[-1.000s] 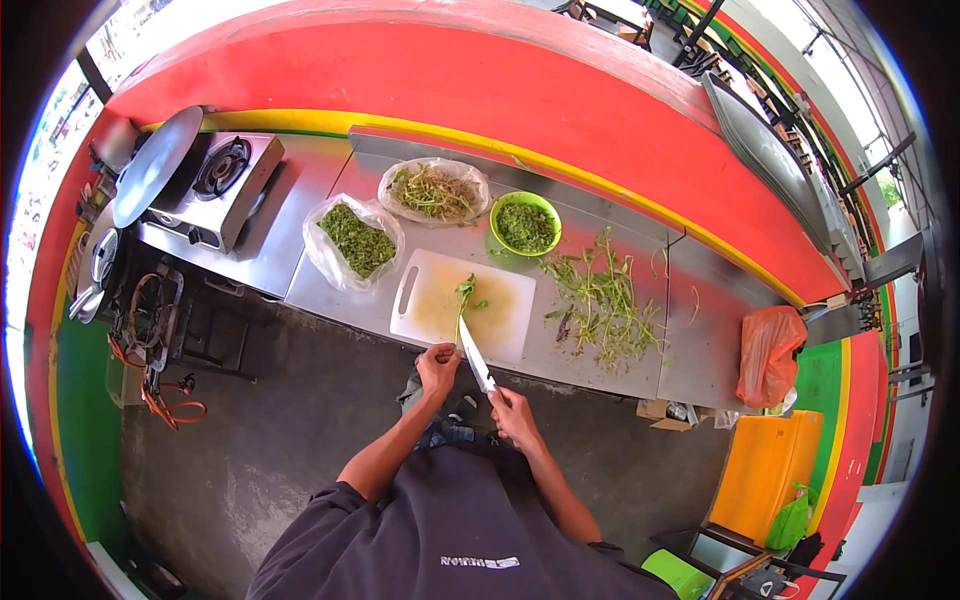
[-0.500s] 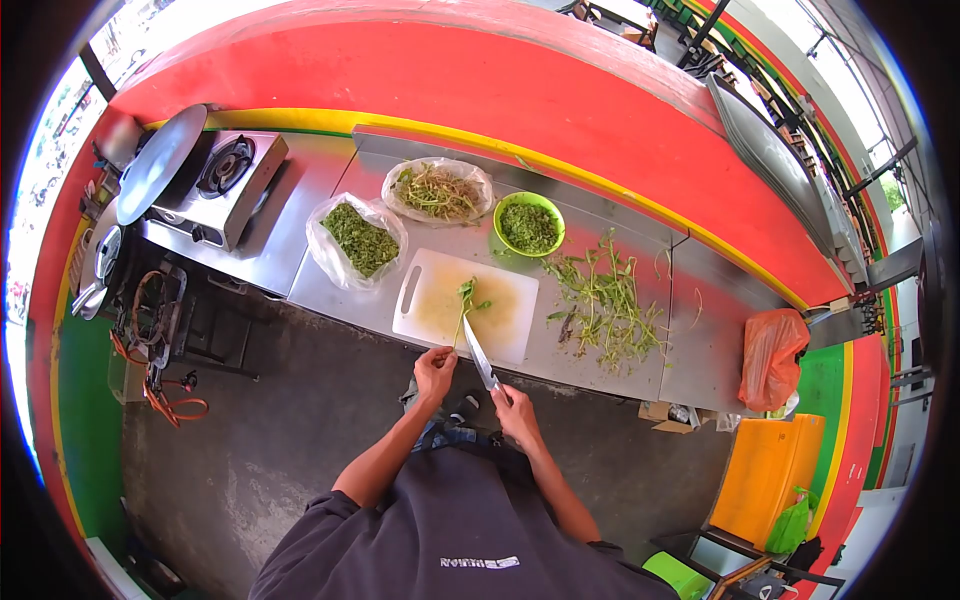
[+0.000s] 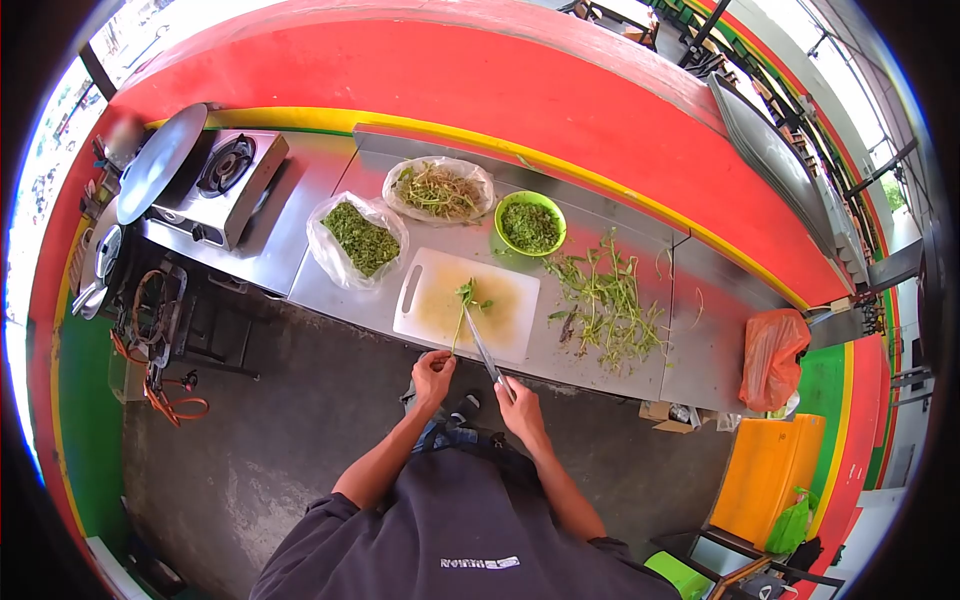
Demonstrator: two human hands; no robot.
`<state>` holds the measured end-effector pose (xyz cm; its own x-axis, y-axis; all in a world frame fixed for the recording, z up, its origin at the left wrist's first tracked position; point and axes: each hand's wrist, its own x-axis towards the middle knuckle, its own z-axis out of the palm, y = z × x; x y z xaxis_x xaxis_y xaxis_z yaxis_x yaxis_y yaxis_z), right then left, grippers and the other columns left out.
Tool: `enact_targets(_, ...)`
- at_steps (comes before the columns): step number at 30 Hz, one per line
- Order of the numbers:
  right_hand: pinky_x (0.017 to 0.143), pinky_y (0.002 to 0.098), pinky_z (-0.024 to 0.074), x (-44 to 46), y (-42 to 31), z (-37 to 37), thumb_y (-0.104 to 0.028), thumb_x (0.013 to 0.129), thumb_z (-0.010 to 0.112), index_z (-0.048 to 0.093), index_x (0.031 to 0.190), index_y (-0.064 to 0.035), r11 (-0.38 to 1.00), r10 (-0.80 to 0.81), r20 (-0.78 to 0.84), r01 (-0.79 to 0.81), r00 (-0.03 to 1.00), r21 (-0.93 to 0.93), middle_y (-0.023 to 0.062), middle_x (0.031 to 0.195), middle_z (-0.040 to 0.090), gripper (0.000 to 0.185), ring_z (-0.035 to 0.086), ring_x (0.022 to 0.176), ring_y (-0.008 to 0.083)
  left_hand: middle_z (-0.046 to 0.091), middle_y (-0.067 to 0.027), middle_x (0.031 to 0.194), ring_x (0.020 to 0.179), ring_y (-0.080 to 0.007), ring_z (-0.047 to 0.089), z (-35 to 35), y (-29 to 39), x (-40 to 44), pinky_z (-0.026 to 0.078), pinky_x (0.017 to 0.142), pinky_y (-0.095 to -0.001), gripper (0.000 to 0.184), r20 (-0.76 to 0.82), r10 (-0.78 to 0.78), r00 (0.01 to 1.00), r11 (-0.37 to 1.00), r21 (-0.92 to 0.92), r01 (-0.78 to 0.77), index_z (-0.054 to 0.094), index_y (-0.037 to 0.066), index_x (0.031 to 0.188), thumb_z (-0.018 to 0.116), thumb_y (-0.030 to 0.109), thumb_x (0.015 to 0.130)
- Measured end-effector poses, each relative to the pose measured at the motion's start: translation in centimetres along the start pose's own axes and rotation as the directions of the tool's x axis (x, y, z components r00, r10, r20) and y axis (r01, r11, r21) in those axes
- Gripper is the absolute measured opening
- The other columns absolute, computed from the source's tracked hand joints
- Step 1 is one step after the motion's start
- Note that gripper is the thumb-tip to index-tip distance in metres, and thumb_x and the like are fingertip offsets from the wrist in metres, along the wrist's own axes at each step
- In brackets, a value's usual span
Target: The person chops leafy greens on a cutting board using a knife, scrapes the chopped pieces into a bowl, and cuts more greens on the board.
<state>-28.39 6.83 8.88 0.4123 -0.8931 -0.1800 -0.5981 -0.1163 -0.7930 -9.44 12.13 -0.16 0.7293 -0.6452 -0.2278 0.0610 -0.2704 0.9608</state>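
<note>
My left hand (image 3: 433,375) pinches the lower stem of a leafy green sprig (image 3: 468,297), whose leaves lie on the white cutting board (image 3: 420,318). My right hand (image 3: 518,410) is closed round the handle of a kitchen knife (image 3: 482,346). The blade slants over the board, its tip at the sprig just below the leaves. Whether the edge presses into the stem is too small to tell. A heap of loose green stems (image 3: 610,305) lies right of the board.
Behind the board are a plastic bag of chopped greens (image 3: 362,240), a bag of stems (image 3: 438,192) and a green bowl of chopped greens (image 3: 530,226). A gas stove (image 3: 225,185) stands left on the steel counter (image 3: 325,290). An orange plastic bag (image 3: 774,358) sits at the right end.
The knife has turned, so its blade now shows narrower and its tip meets the sprig. My right hand has shifted slightly right; my left hand keeps its pinch.
</note>
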Motion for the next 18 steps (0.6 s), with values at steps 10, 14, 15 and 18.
enact_targets(10, 0.076, 0.0515, 0.0561, 2.0, -0.1, 0.1, -0.035, 0.096, 0.059, 0.067, 0.122, -0.0084, 0.966, -0.043, 0.034, 0.050, 0.998, -0.253, 0.0240, 0.093, 0.071, 0.038, 0.068, 0.089, 0.0440, 0.074, -0.0060, 0.084, 0.076, -0.0095, 0.067, -0.4, 0.5, -0.4, 0.055, 0.072, -0.0250, 0.024, 0.013, -0.046, 0.999, 0.999, 0.004, 0.046, 0.074, -0.003, 0.102, 0.077, 0.014, 0.085)
enact_targets(14, 0.075, 0.0517, 0.0547, 2.4, 0.7, 0.3, -0.030, 0.096, 0.061, 0.066, 0.122, -0.0090, 0.929, -0.083, 0.047, 0.094, 0.995, -0.357, 0.0213, 0.094, 0.071, 0.034, 0.067, 0.087, 0.0448, 0.074, -0.0064, 0.079, 0.072, -0.0094, 0.068, -0.3, -0.4, -0.7, 0.055, 0.069, -0.0264, 0.025, 0.031, -0.028, 0.999, 1.000, 0.016, 0.027, 0.074, -0.002, 0.102, 0.076, 0.015, 0.085)
enact_targets(15, 0.075, 0.0517, 0.0547, 2.5, 1.0, 0.2, -0.030, 0.096, 0.061, 0.066, 0.122, -0.0090, 0.929, -0.083, 0.045, 0.094, 0.995, -0.359, 0.0213, 0.094, 0.071, 0.034, 0.067, 0.087, 0.0448, 0.074, -0.0066, 0.079, 0.072, -0.0097, 0.068, -0.3, -0.5, -1.0, 0.055, 0.069, -0.0267, 0.025, 0.050, -0.030, 0.998, 0.999, 0.029, 0.029, 0.074, -0.003, 0.103, 0.075, 0.015, 0.085)
enact_targets(18, 0.073, 0.0505, 0.0548, 2.9, 2.2, 0.4, -0.029, 0.096, 0.061, 0.066, 0.121, -0.0085, 0.932, -0.102, 0.050, 0.113, 0.994, -0.344, 0.0224, 0.092, 0.071, 0.033, 0.067, 0.085, 0.0446, 0.073, -0.0062, 0.081, 0.073, -0.0100, 0.067, -0.6, -0.8, -2.1, 0.055, 0.069, -0.0273, 0.028, 0.109, -0.025, 0.994, 1.000, 0.018, 0.023, 0.072, -0.003, 0.109, 0.073, 0.016, 0.088)
